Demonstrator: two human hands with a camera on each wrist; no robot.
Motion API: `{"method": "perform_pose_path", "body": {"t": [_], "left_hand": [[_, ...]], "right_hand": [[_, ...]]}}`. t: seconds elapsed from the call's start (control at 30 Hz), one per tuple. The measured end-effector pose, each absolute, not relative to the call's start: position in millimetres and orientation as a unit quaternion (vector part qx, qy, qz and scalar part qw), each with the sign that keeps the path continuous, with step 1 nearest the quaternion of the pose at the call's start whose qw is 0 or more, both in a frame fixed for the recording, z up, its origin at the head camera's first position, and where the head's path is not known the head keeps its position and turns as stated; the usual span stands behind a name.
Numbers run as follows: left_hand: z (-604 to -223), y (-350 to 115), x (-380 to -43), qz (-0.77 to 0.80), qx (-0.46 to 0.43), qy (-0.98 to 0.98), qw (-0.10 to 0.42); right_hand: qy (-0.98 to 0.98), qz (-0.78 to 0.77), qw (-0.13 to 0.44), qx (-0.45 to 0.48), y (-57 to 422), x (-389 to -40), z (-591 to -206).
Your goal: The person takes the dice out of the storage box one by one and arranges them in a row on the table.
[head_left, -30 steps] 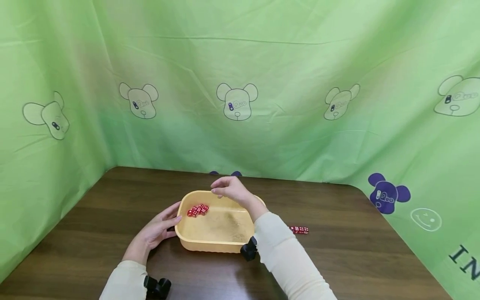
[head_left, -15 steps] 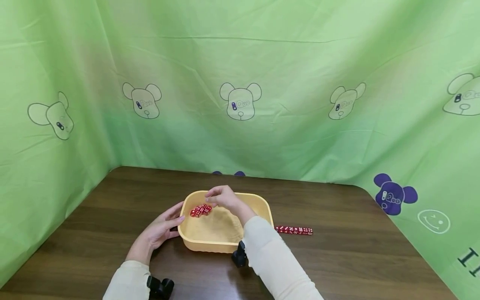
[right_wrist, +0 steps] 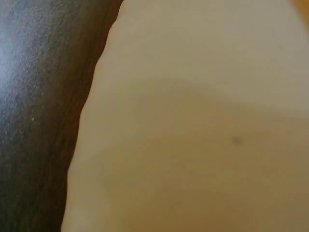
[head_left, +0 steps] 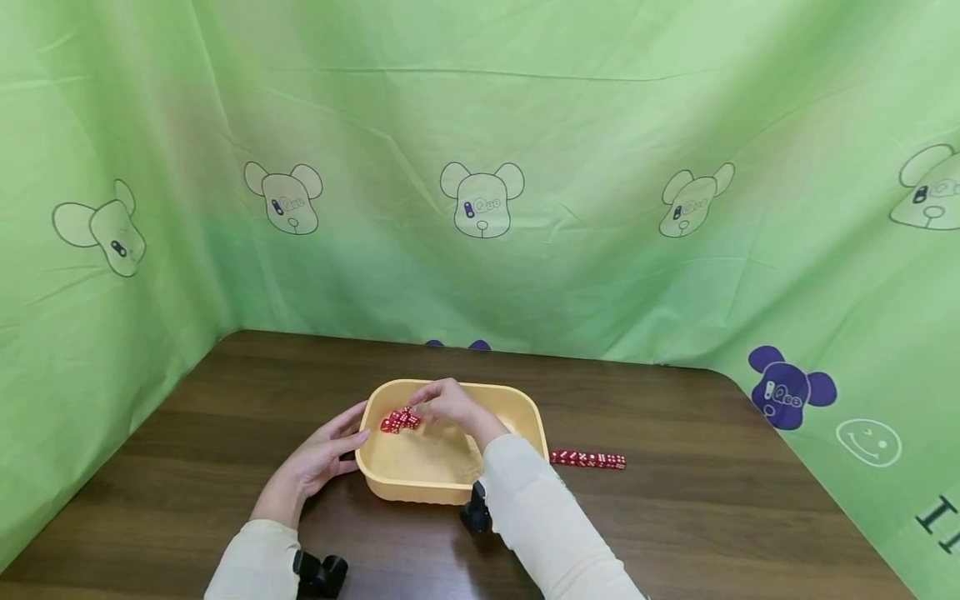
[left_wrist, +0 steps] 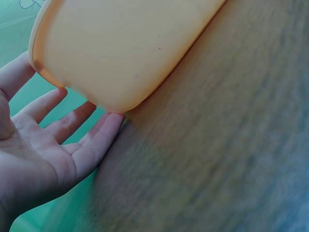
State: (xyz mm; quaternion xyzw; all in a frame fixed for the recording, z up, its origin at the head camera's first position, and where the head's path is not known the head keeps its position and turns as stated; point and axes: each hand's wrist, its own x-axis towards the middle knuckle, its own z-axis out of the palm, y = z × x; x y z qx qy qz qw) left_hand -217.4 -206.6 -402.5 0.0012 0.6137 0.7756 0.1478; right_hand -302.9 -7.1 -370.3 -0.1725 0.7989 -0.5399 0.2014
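Note:
A yellow plastic tub (head_left: 420, 490) sits on the table, with a small heap of red dice (head_left: 397, 421) at the left inside it. My left hand (head_left: 318, 458) rests against the tub's left end, thumb at the rim. In the left wrist view, the fingers of that hand spread loosely and their tips touch the tub's wall (left_wrist: 130, 53). My right hand (head_left: 453, 407) reaches over the tub, its fingers bent down at the right edge of the dice. Whether they pinch a die is hidden. The right wrist view shows only the tub's outer side (right_wrist: 193, 145).
Right of the tub, a straight row of red dice (head_left: 588, 459) with white pips lies on the dark wooden table (head_left: 675, 517). A green printed cloth (head_left: 585, 275) hangs behind the table and at its sides.
My right hand has moved left and down from above the tub's far rim to the dice heap, uncovering more of the dice row. The left hand stays at the tub's end.

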Motion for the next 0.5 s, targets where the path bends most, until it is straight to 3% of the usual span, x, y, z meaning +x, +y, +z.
{"method": "perform_pose_path", "body": {"t": [0.3,0.5], "left_hand": [[-404.6,-208.9,-216.1,0.777,0.055,0.612,0.141],[-404.3,-207.8,-218.1,0.774,0.015,0.615,0.146]], "right_hand": [[0.829,-0.485,0.223,-0.169,-6.9,-300.7,-374.1],[0.847,-0.457,0.214,-0.167,-7.8,-300.9,-378.1]]}}
